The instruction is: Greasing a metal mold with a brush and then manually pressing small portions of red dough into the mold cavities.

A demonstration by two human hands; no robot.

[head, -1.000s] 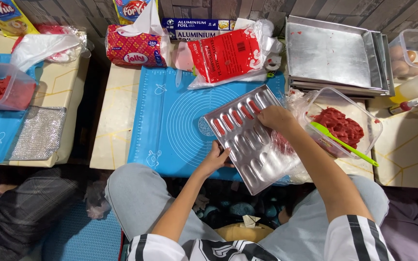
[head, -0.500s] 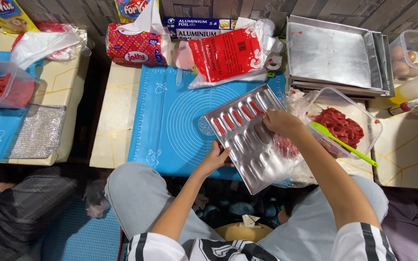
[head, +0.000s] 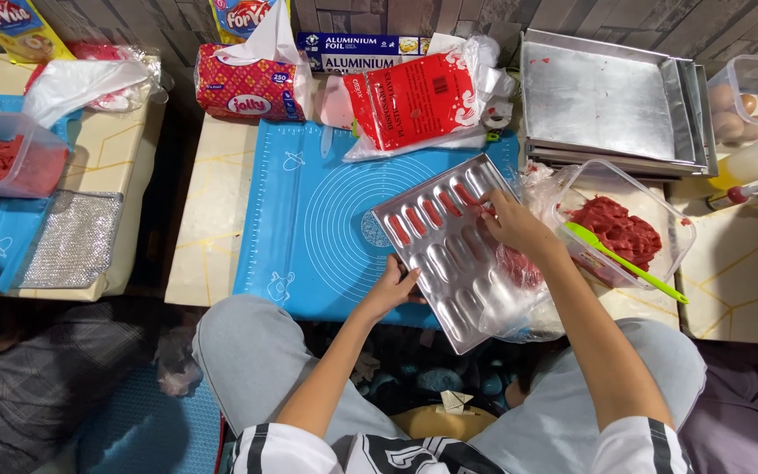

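A silver metal mould tray (head: 458, 272) with oval cavities lies tilted across a blue silicone mat (head: 318, 219). Several cavities along its far edge hold red mixture. My left hand (head: 392, 285) grips the tray's near left edge. My right hand (head: 511, 224) presses its fingertips into a cavity near the tray's far right end. A lump of red mixture (head: 519, 268) lies just under my right wrist. Beside it on the right, a clear plastic tub (head: 664, 215) holds more red mixture and a green spatula (head: 625, 262).
Stacked metal baking trays (head: 607, 101) sit at the back right, with a tub of eggs (head: 747, 101) beyond. A red packet in a plastic bag (head: 423, 96), a tissue pack (head: 247, 88) and a foil box (head: 361, 51) line the back. Another red-filled tub (head: 15, 158) stands far left.
My right hand has shifted slightly toward the near right along the tray's far row. My left hand stays on the tray's edge.
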